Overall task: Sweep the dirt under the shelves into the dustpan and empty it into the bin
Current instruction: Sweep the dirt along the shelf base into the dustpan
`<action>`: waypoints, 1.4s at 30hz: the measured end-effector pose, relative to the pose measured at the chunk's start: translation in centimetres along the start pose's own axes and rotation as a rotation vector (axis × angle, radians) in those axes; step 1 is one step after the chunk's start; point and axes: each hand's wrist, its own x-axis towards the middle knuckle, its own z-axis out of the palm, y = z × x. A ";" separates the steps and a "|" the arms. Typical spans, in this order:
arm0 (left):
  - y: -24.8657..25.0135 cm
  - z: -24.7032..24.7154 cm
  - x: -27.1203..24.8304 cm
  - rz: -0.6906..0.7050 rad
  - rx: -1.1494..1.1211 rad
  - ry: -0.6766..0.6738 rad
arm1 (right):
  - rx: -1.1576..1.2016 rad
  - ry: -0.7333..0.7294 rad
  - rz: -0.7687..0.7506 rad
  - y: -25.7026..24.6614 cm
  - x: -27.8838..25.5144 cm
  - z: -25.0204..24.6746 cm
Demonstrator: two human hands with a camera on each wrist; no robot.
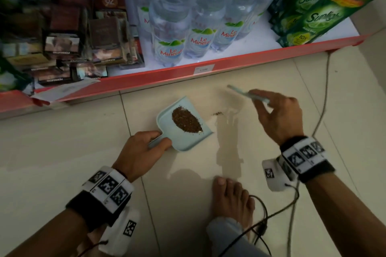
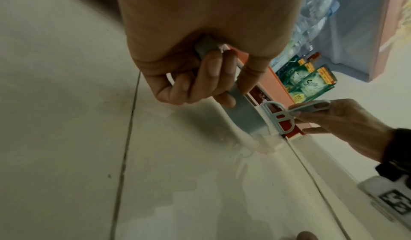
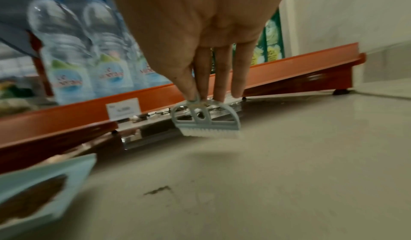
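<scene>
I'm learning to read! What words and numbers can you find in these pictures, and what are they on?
"Le Minerale": on the labels of the water bottles.
"Sunlight", partly cut off: on the green pouches.
"10X": on a yellow spot on a front green pouch.
"76": upside down on a dark red pack.
The price tag on the red shelf edge and the print on the other packs are too small or blurred to read.

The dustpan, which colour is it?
Pale blue-green dustpan, clearest in the head view.
</scene>
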 end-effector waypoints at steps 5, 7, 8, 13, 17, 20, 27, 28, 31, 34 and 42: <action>-0.5 -0.5 0.5 0.019 -0.011 -0.023 | -0.192 -0.162 0.228 -1.6 -0.3 1.3; -1.0 -0.3 0.7 0.029 -0.024 -0.030 | -0.163 -0.248 0.189 -3.4 -1.8 2.1; -1.1 -0.2 0.8 0.036 -0.021 -0.040 | -0.142 -0.270 0.171 -4.4 -2.7 2.3; -0.9 0.4 0.4 0.076 0.055 -0.127 | -0.077 -0.167 0.206 -6.7 -4.6 1.5; -0.9 0.8 -0.1 0.099 0.142 -0.182 | -0.177 -0.060 0.340 -4.5 -3.9 -0.5; -0.7 0.5 -0.3 0.113 0.173 -0.165 | -0.274 -0.078 0.468 -3.2 -4.5 -0.9; -0.7 1.0 -0.2 0.061 0.120 -0.069 | -0.066 -0.171 0.393 -6.6 -6.2 3.3; -0.7 1.1 -0.3 0.049 0.113 -0.059 | -0.043 -0.190 0.355 -7.4 -6.2 3.6; -0.8 1.2 -1.0 0.035 0.103 -0.012 | -0.040 -0.223 0.261 -8.6 -6.0 3.9; -1.1 1.3 -1.6 0.019 0.123 0.018 | -0.077 -0.134 0.230 -7.9 -5.3 2.6; -1.9 1.8 -2.2 0.010 0.087 -0.003 | -0.167 -0.203 0.028 -4.3 0.0 2.0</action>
